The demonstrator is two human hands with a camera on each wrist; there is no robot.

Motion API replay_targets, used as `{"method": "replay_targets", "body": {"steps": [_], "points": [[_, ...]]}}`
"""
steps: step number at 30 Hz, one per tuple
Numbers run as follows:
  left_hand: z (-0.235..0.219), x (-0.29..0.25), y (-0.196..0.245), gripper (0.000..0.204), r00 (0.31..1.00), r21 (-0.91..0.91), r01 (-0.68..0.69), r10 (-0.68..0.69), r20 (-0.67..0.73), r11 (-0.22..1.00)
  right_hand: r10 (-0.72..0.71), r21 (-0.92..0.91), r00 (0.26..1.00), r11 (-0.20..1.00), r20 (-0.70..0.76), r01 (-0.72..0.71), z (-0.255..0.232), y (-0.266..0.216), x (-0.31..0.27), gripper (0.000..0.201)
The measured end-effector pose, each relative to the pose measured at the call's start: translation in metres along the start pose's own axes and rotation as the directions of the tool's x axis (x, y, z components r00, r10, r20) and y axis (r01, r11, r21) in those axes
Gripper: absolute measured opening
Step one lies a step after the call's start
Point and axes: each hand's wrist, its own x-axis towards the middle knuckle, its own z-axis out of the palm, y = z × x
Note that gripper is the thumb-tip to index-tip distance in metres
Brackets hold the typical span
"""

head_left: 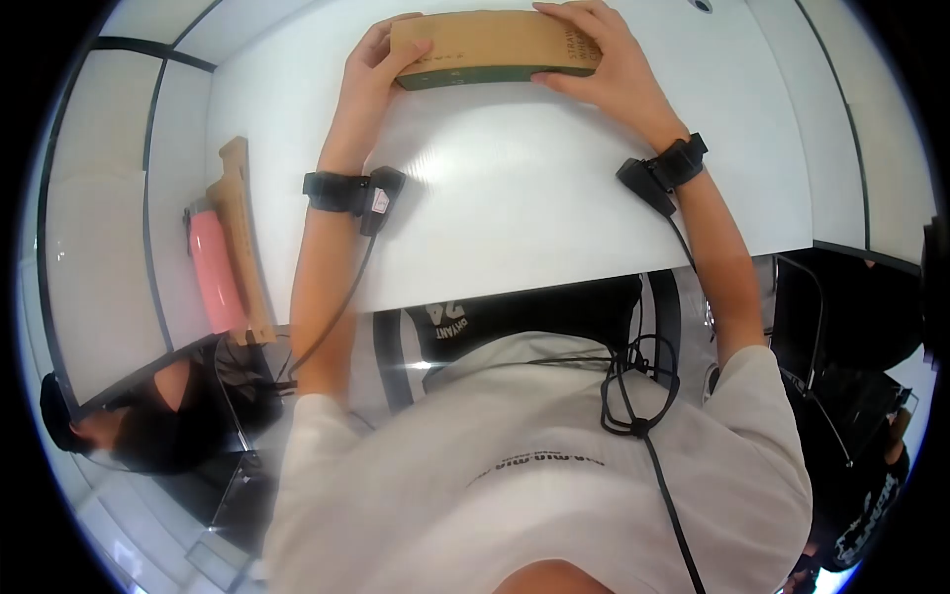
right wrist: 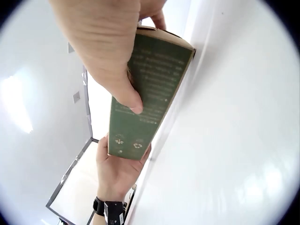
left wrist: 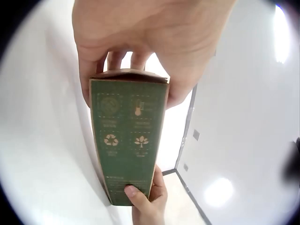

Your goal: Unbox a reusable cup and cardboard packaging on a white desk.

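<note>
A long cardboard box (head_left: 492, 48), tan on top and dark green on its side, lies across the far part of the white table (head_left: 515, 208). My left hand (head_left: 381, 54) grips its left end, fingers curled over the top edge. My right hand (head_left: 604, 64) holds the right end, thumb on the green side. The left wrist view looks along the green box (left wrist: 126, 140) with recycling symbols, with my left hand (left wrist: 140, 51) clasping the near end. From the right wrist, my right hand (right wrist: 110, 51) wraps the box (right wrist: 147, 89), its thumb pressed on the printed green face.
A pink bottle (head_left: 216, 269) and a tan cardboard piece (head_left: 240, 238) lie at the table's left edge. Black wrist-camera straps and cables run down both arms. Dark chairs and another person's arm (head_left: 871, 495) show at the lower right, beyond the table's near edge.
</note>
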Motion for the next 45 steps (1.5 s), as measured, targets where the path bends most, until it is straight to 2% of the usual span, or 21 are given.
{"method": "replay_targets", "body": {"steps": [2, 5, 7, 10, 12, 14, 15, 18, 20, 21, 23, 24, 27, 29, 32, 34, 36, 37, 41, 43, 45], "points": [[-0.003, 0.002, -0.005, 0.050, 1.000, -0.019, 0.000, 0.000, -0.001, 1.000, -0.011, -0.014, 1.000, 1.000, 0.010, 0.012, 0.001, 0.009, 0.003, 0.071], [-0.006, 0.005, -0.011, 0.053, 0.999, -0.248, 0.016, -0.008, 0.033, 0.969, 0.065, 0.120, 0.998, 0.991, -0.006, -0.064, -0.003, 0.024, 0.003, 0.073], [-0.003, 0.004, -0.010, 0.055, 0.999, -0.370, 0.040, -0.050, -0.017, 0.928, 0.322, 0.490, 0.942, 0.809, 0.094, -0.325, -0.001, 0.039, 0.003, 0.075], [-0.005, 0.002, -0.008, 0.058, 0.999, -0.396, 0.015, -0.029, -0.029, 0.918, 0.305, 0.443, 0.935, 0.823, 0.183, -0.355, -0.008, 0.046, 0.007, 0.077], [-0.011, 0.003, -0.008, 0.063, 1.000, -0.362, -0.011, 0.018, 0.015, 0.932, 0.327, 0.519, 0.902, 0.739, 0.282, -0.430, -0.014, 0.044, 0.005, 0.078], [-0.011, -0.001, 0.004, 0.069, 0.988, -0.343, -0.043, 0.091, 0.125, 0.938, 0.209, 0.272, 0.898, 0.905, 0.386, -0.328, -0.019, 0.046, 0.004, 0.074], [-0.015, 0.000, 0.008, 0.069, 0.988, -0.344, -0.044, 0.091, 0.122, 0.938, 0.207, 0.272, 0.898, 0.905, 0.388, -0.326, -0.020, 0.047, 0.003, 0.074], [-0.024, 0.000, 0.010, 0.097, 0.964, -0.236, 0.000, 0.063, 0.259, 0.972, 0.149, 0.307, 0.950, 0.923, 0.274, -0.233, -0.014, 0.047, 0.000, 0.070], [-0.031, 0.004, -0.008, 0.075, 0.941, -0.148, -0.135, 0.174, 0.292, 0.980, 0.153, 0.393, 0.921, 0.870, 0.358, -0.298, -0.020, 0.044, 0.005, 0.080], [-0.028, 0.002, -0.006, 0.075, 0.942, -0.147, -0.136, 0.174, 0.288, 0.980, 0.185, 0.321, 0.961, 0.915, 0.205, -0.245, -0.013, 0.048, 0.003, 0.085], [-0.017, -0.001, -0.003, 0.076, 0.969, 0.148, -0.065, 0.027, 0.245, 0.987, 0.204, 0.446, 0.964, 0.856, 0.173, -0.261, -0.008, 0.054, 0.002, 0.086], [-0.013, -0.003, -0.002, 0.076, 0.969, 0.143, -0.065, 0.029, 0.246, 0.988, 0.228, 0.560, 0.964, 0.785, 0.139, -0.266, -0.009, 0.056, 0.002, 0.087], [-0.013, 0.000, -0.005, 0.080, 0.976, 0.278, -0.103, 0.044, 0.211, 0.955, 0.272, 0.550, 0.959, 0.790, 0.082, -0.271, -0.009, 0.060, 0.005, 0.084], [-0.025, 0.007, -0.021, 0.074, 0.976, 0.573, -0.211, 0.137, 0.170, 0.792, 0.262, 0.550, 0.961, 0.791, 0.090, -0.268, -0.008, 0.077, 0.007, 0.081], [-0.027, 0.007, -0.022, 0.065, 0.967, 0.639, -0.251, 0.157, 0.201, 0.727, 0.242, 0.542, 0.967, 0.802, 0.086, -0.249, -0.004, 0.085, 0.004, 0.075], [-0.030, 0.011, -0.022, 0.068, 0.967, 0.596, -0.253, 0.183, 0.176, 0.762, 0.226, 0.529, 0.972, 0.819, 0.062, -0.224, -0.007, 0.079, 0.009, 0.072], [-0.035, 0.011, -0.023, 0.065, 0.979, 0.510, -0.179, 0.098, 0.181, 0.842, 0.336, 0.508, 0.939, 0.798, 0.070, -0.323, -0.010, 0.069, 0.008, 0.066], [-0.037, 0.011, -0.022, 0.062, 0.975, 0.408, -0.151, 0.069, 0.209, 0.901, 0.274, 0.572, 0.961, 0.784, 0.029, -0.241, -0.010, 0.066, 0.005, 0.064], [-0.032, 0.007, -0.019, 0.056, 0.981, 0.378, -0.107, 0.036, 0.189, 0.919, 0.302, 0.603, 0.953, 0.753, 0.039, -0.263, -0.010, 0.070, 0.006, 0.063], [-0.027, 0.005, -0.015, 0.049, 0.999, 0.308, 0.036, -0.037, -0.004, 0.951, 0.377, 0.503, 0.926, 0.797, 0.020, -0.335, -0.012, 0.061, 0.007, 0.066], [-0.020, -0.001, -0.010, 0.047, 0.997, 0.174, 0.010, -0.023, 0.069, 0.985, 0.418, 0.452, 0.907, 0.799, 0.056, -0.396, -0.016, 0.051, 0.006, 0.068]]}}
